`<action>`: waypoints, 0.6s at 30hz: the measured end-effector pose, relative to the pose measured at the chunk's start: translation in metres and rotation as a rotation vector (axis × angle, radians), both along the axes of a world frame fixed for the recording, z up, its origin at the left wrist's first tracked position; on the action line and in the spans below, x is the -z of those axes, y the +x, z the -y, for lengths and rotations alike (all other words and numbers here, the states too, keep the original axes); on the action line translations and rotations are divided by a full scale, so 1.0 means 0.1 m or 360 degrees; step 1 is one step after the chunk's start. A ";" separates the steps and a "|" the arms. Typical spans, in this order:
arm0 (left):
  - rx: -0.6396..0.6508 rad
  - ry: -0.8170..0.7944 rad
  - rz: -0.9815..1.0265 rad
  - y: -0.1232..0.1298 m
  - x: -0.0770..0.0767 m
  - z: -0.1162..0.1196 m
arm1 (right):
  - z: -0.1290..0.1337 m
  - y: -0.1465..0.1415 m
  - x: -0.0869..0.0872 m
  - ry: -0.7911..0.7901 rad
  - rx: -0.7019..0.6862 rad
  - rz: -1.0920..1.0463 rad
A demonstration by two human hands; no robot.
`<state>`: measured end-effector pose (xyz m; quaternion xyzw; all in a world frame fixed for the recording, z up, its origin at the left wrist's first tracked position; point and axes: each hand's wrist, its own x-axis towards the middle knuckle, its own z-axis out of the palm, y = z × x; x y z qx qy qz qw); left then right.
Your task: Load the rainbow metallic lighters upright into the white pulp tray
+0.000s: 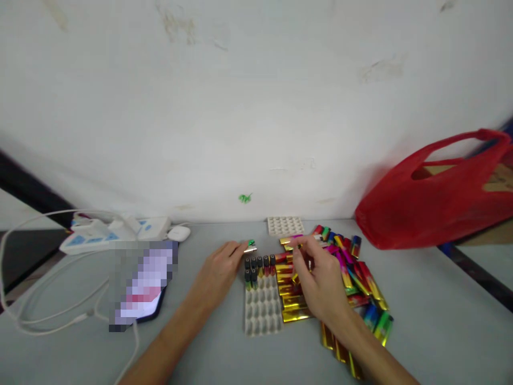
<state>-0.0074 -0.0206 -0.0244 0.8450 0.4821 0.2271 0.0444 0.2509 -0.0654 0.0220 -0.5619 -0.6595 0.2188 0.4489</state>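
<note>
At the far left of the grey bench (200, 353), a white power strip with blue patches (154, 228) stands behind a dark phone with a lit screen (146, 289); the screen is pixelated, so its content cannot be read. The left hand (220, 267) has its grip closed on a small green-and-silver piece (250, 246), partly hidden by the fingertips. Just in front of that grip, a pale dimpled tray (262, 310) holds seven black-topped cylinders (259, 262), five in the back row and two in the next; marks on their tops are too small to read. The right hand (324, 272) is curled over shiny gold pieces (298, 314), hiding some; whether its grip holds one I cannot tell. Beside it spreads a blurred, multicoloured metallic pile (374, 286). Farther right, a red plastic bag (433, 203) is cut off by the edge.
</note>
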 end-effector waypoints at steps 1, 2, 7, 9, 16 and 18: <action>0.0022 -0.0027 0.0143 0.01 0.00 0.00 | -0.01 0.01 0.00 -0.0036 -0.0006 0.0027; 0.0029 -0.0063 0.0288 0.03 -0.01 -0.01 | -0.02 0.01 0.01 -0.0065 -0.0013 0.0053; -0.0153 -0.0400 0.0984 0.11 -0.12 -0.03 | -0.09 0.03 0.09 -0.0055 -0.0060 0.0123; -0.0153 -0.0596 0.1263 0.13 -0.17 -0.04 | -0.10 0.02 0.09 -0.0038 -0.0117 0.0073; -0.0029 -0.0719 0.1515 0.14 -0.36 0.05 | -0.05 -0.04 -0.01 0.0048 -0.0369 -0.0248; 0.0018 -0.0646 0.1420 0.15 -0.39 0.08 | -0.03 -0.05 -0.03 0.0070 -0.0404 -0.0292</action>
